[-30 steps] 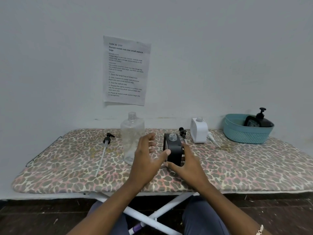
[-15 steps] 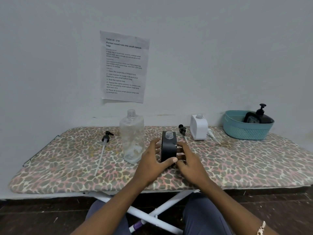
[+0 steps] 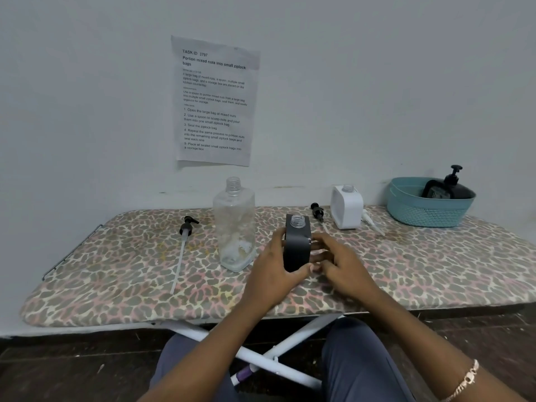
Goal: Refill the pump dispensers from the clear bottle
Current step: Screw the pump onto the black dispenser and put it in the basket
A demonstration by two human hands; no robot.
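Head view: on the leopard-print ironing board (image 3: 116, 285) a clear bottle (image 3: 234, 227) stands uncapped just left of the left grip (image 3: 272, 274), with a loose black pump (image 3: 185, 230) farther left. Behind the right grip (image 3: 339, 262) are a second black pump (image 3: 316, 210), a white dispenser (image 3: 346, 207) and a white pump (image 3: 369, 221). A teal basket (image 3: 420, 210) at far right holds a black pump bottle (image 3: 452, 187). The black dispenser (image 3: 297, 248) stands upright, neck open, clasped between both grips, the left wrapping its left side and the right curled against its right side.

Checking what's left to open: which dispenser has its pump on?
The black dispenser in the basket; the held black one and the white one have bare necks.
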